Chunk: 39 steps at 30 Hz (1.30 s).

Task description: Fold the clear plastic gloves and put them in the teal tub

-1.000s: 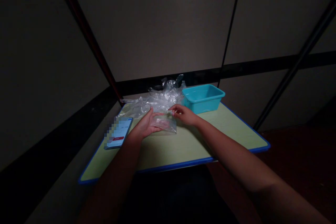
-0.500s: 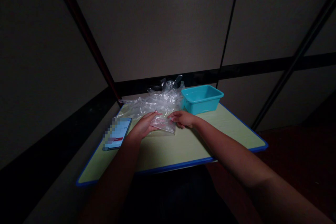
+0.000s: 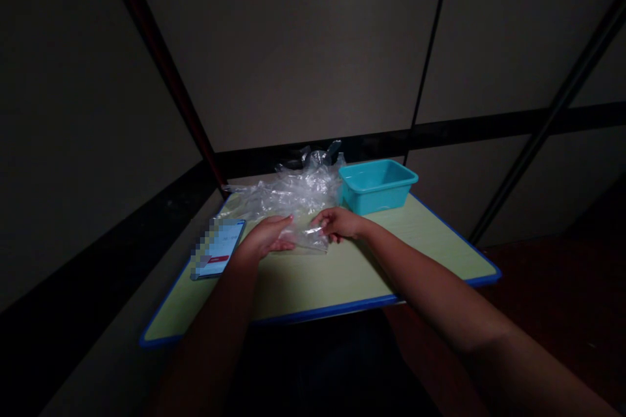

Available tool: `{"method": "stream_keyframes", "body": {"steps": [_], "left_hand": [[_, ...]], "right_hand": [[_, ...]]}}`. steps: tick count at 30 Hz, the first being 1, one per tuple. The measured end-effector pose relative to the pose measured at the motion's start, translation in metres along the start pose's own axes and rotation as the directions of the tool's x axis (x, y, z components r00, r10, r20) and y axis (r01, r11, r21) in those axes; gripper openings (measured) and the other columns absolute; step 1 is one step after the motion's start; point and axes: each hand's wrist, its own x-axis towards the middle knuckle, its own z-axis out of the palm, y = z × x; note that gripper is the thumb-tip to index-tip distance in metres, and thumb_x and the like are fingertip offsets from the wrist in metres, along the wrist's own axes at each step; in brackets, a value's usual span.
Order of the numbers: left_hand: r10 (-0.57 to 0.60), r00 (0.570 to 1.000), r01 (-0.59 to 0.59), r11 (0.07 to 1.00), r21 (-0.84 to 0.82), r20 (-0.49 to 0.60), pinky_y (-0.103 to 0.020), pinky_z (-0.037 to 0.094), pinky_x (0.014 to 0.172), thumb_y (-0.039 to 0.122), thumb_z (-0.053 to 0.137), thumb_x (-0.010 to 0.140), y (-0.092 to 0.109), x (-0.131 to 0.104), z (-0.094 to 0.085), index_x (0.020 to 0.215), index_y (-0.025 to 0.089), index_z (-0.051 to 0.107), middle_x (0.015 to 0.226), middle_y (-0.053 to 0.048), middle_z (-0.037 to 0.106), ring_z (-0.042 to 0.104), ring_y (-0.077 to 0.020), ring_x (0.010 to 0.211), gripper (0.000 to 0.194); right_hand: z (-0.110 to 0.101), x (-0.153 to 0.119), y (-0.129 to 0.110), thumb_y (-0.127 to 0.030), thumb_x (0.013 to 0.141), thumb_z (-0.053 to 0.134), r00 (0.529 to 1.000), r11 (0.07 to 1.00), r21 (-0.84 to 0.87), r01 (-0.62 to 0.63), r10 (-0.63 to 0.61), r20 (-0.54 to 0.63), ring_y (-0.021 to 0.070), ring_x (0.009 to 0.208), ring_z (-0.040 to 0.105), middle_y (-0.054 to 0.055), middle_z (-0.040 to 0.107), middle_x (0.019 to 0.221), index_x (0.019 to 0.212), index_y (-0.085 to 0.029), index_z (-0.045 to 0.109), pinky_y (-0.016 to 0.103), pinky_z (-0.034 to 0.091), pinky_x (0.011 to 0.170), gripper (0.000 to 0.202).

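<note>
A clear plastic bag [image 3: 309, 239] is stretched between my two hands, low over the middle of the table. My left hand [image 3: 268, 236] grips its left side, thumb on top and fingers underneath. At the upper right edge, my right hand [image 3: 338, 223] pinches the film between thumb and fingertips. Just beyond the hands lies a crumpled heap of clear plastic bags [image 3: 298, 189], reaching back to the wall; single bags in it cannot be told apart.
A turquoise plastic basin [image 3: 379, 195] stands at the back right of the small table [image 3: 372, 273], which has a blue rim. On the left lies a phone [image 3: 222, 247] with its screen lit. Dark wall panels [image 3: 303, 45] rise behind the table.
My left hand has shifted slightly left and down, and the bag between my hands looks flatter and more spread. My right hand stays at nearly the same spot.
</note>
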Motion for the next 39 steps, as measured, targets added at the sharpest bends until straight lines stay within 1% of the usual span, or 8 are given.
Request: {"method": "stream_keyframes", "body": {"steps": [3, 11, 14, 18, 28, 32, 35, 39], "left_hand": [[-0.001, 1.000, 0.002, 0.999, 0.046, -0.010, -0.024, 0.052, 0.052, 0.029, 0.066, 0.077, -0.0012, 0.0012, -0.0045, 0.080, 0.017, 0.055, 0.059, -0.002, 0.063, 0.061, -0.0127, 0.050, 0.016], [0.160, 0.987, -0.161, 0.983, -0.086, -0.022, -0.022, 0.051, 0.056, 0.006, 0.071, 0.065, -0.0021, 0.0056, -0.0063, 0.081, 0.015, 0.055, 0.060, 0.000, 0.063, 0.063, -0.0120, 0.053, 0.024], [0.166, 0.986, -0.166, 0.982, -0.088, -0.009, -0.023, 0.052, 0.059, 0.005, 0.070, 0.067, -0.0011, 0.0046, -0.0059, 0.085, 0.015, 0.056, 0.064, -0.002, 0.065, 0.065, -0.0135, 0.058, 0.025], [0.091, 0.996, -0.093, 0.991, -0.093, -0.024, -0.027, 0.054, 0.064, 0.010, 0.070, 0.070, 0.0017, 0.0012, -0.0047, 0.089, 0.015, 0.054, 0.072, -0.005, 0.067, 0.067, -0.0152, 0.061, 0.026], [0.152, 0.987, -0.156, 0.981, -0.112, -0.043, -0.026, 0.054, 0.063, 0.012, 0.071, 0.069, -0.0022, 0.0040, 0.0023, 0.098, 0.016, 0.054, 0.081, -0.005, 0.068, 0.066, -0.0131, 0.059, 0.034], [0.185, 0.980, -0.193, 0.973, -0.125, -0.074, -0.025, 0.054, 0.063, 0.011, 0.073, 0.066, -0.0031, 0.0070, 0.0010, 0.093, 0.015, 0.056, 0.077, -0.004, 0.067, 0.066, -0.0126, 0.059, 0.032], [0.188, 0.977, -0.199, 0.974, -0.112, -0.098, -0.024, 0.053, 0.059, 0.012, 0.072, 0.068, -0.0026, 0.0077, 0.0001, 0.091, 0.015, 0.056, 0.075, -0.003, 0.067, 0.065, -0.0130, 0.058, 0.028], [0.197, 0.971, -0.202, 0.979, -0.020, -0.133, -0.023, 0.051, 0.051, 0.018, 0.069, 0.072, -0.0038, 0.0087, 0.0026, 0.092, 0.015, 0.056, 0.068, -0.002, 0.066, 0.064, -0.0133, 0.050, 0.024]], "right_hand": [[0.0000, 0.0003, -0.0004, -0.006, 0.064, 0.064, 1.000, 1.000, 0.000, -0.012, 0.012, 0.003, 0.0051, 0.032, 0.047, -0.009, 0.056, 0.048, 0.092, -0.012, 0.060, 0.013, 0.034, 0.029, 0.029], [0.0004, 0.0016, -0.0001, -0.006, 0.066, 0.064, 0.997, 0.997, -0.031, -0.073, 0.072, -0.020, 0.0061, 0.031, 0.047, -0.008, 0.053, 0.040, 0.080, -0.012, 0.058, 0.013, 0.035, 0.030, 0.017], [0.0001, 0.0015, 0.0008, -0.009, 0.067, 0.065, 0.998, 0.996, -0.054, -0.066, 0.066, -0.006, 0.0064, 0.030, 0.046, -0.007, 0.050, 0.035, 0.071, -0.012, 0.056, 0.013, 0.035, 0.030, 0.010], [0.0006, 0.0007, 0.0008, -0.012, 0.066, 0.069, 0.999, 0.997, -0.065, -0.050, 0.051, 0.010, 0.0062, 0.030, 0.046, -0.007, 0.049, 0.035, 0.063, -0.014, 0.052, 0.013, 0.034, 0.030, 0.017], [0.0023, 0.0024, -0.0008, -0.009, 0.064, 0.070, 0.998, 0.998, -0.040, -0.051, 0.052, 0.028, 0.0065, 0.030, 0.048, -0.009, 0.054, 0.043, 0.075, -0.016, 0.049, 0.013, 0.034, 0.030, 0.024], [0.0018, 0.0014, -0.0011, -0.024, 0.076, 0.067, 0.998, 0.995, -0.090, -0.034, 0.039, 0.055, 0.0065, 0.030, 0.046, -0.008, 0.051, 0.038, 0.073, -0.016, 0.050, 0.013, 0.034, 0.030, 0.019], [0.0025, 0.0000, -0.0019, -0.038, 0.089, 0.050, 0.998, 0.989, -0.141, -0.048, 0.052, 0.025, 0.0066, 0.028, 0.043, -0.006, 0.048, 0.032, 0.066, -0.017, 0.046, 0.014, 0.034, 0.031, 0.032], [0.0036, -0.0013, -0.0028, -0.035, 0.092, 0.046, 0.999, 0.984, -0.172, -0.048, 0.049, 0.003, 0.0059, 0.026, 0.040, -0.006, 0.046, 0.031, 0.063, -0.018, 0.043, 0.014, 0.032, 0.031, 0.033]]}}
